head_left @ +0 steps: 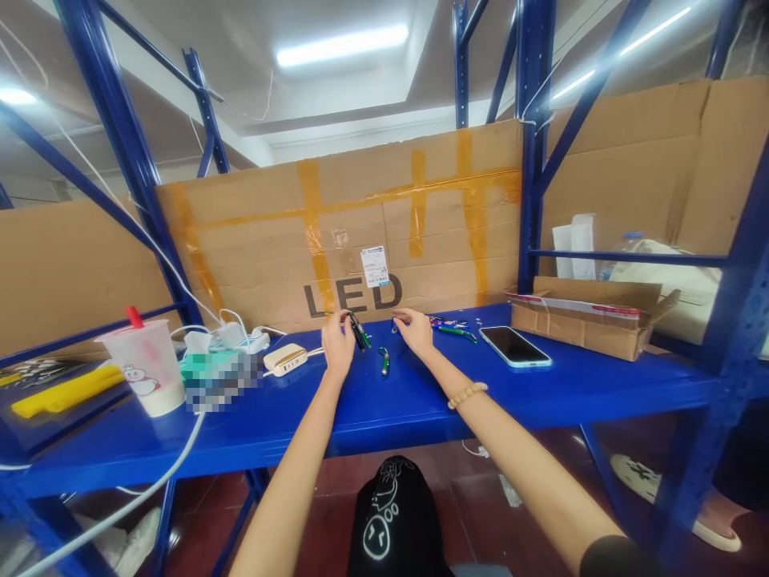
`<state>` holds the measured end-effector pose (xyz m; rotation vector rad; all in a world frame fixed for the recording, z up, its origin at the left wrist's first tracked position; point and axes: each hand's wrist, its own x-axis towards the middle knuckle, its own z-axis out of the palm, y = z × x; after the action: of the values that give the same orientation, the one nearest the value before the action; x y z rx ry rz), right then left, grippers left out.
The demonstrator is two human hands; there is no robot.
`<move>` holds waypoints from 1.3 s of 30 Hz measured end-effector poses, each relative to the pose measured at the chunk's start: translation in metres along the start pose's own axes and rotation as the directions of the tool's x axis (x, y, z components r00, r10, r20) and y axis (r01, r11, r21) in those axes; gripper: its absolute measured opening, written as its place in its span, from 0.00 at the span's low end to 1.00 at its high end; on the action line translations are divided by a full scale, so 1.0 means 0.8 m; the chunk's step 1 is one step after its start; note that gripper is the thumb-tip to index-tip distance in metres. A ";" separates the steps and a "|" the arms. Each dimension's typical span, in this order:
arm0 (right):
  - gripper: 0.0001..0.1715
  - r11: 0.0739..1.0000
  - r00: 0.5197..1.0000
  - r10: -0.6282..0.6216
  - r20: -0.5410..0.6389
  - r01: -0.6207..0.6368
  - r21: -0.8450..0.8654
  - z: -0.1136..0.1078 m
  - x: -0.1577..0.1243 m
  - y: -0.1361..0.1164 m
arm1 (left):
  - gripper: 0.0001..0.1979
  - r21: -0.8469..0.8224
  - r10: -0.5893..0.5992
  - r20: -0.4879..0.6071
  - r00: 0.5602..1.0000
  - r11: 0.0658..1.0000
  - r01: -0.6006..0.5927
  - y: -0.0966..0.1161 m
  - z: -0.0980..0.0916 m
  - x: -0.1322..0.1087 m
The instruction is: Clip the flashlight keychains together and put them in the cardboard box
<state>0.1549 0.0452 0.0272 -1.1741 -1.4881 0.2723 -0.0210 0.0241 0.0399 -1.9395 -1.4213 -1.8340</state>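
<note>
My left hand [338,340] rests on the blue shelf [384,401] with its fingers closed around a bundle of small dark pen-like sticks [360,331], some green. My right hand [414,330] is a short way to the right, fingers pinched on a tiny metal piece [395,324] I cannot make out. Between the hands lies one small green stick with a clip [384,362]. Several more green sticks and small metal bits [455,327] lie just right of my right hand. A bead bracelet sits on my right wrist.
A phone [515,346] lies face up right of the hands, beside an open cardboard box [592,317]. At left stand a plastic cup [147,365], a cream charger [286,359] and white cables. A cardboard sheet marked LED [354,240] backs the shelf. Someone's shoe shows at bottom right.
</note>
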 end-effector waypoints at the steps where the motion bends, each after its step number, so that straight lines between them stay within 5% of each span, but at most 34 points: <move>1: 0.14 1.000 1.000 0.006 0.002 -0.006 -0.017 0.000 -0.001 0.000 | 0.11 0.009 -0.055 -0.090 0.994 0.998 0.056 -0.002 -0.002 0.002; 4: 0.13 0.996 0.999 0.034 0.007 -0.033 -0.089 0.000 -0.003 0.001 | 0.11 0.040 -0.136 -0.273 0.952 0.988 0.152 -0.010 -0.005 0.007; 6: 0.13 0.989 0.998 0.065 0.020 -0.061 -0.132 0.000 -0.003 0.002 | 0.11 0.086 -0.105 -0.243 0.964 0.988 0.129 -0.014 -0.003 0.007; 10: 0.14 0.990 0.995 0.071 0.076 -0.061 -0.129 0.005 0.000 0.010 | 0.09 0.122 0.054 0.134 0.989 0.990 -0.071 -0.017 0.011 -0.001; 13: 0.13 0.999 0.998 -0.006 0.068 0.009 -0.048 0.010 0.005 0.016 | 0.08 0.043 0.155 0.403 0.902 0.981 -0.188 -0.017 0.022 -0.010; 16: 0.13 0.988 0.990 -0.123 0.068 0.116 0.099 0.015 0.006 0.015 | 0.08 0.003 0.168 0.511 0.843 0.980 -0.197 -0.016 0.028 -0.015; 23: 0.12 0.946 0.938 -0.224 0.265 0.144 0.290 0.020 -0.001 0.005 | 0.07 0.011 0.181 0.490 0.853 0.977 -0.214 -0.015 0.028 -0.015; 39: 0.15 0.943 0.923 -0.131 0.362 0.003 0.333 0.020 -0.002 0.002 | 0.06 -0.054 0.090 0.335 0.938 0.996 -0.077 -0.017 0.032 -0.015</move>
<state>0.1416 0.0519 0.0202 -0.8270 -1.7343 0.7062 -0.0098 0.0420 0.0167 -2.3850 -1.3671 -1.5592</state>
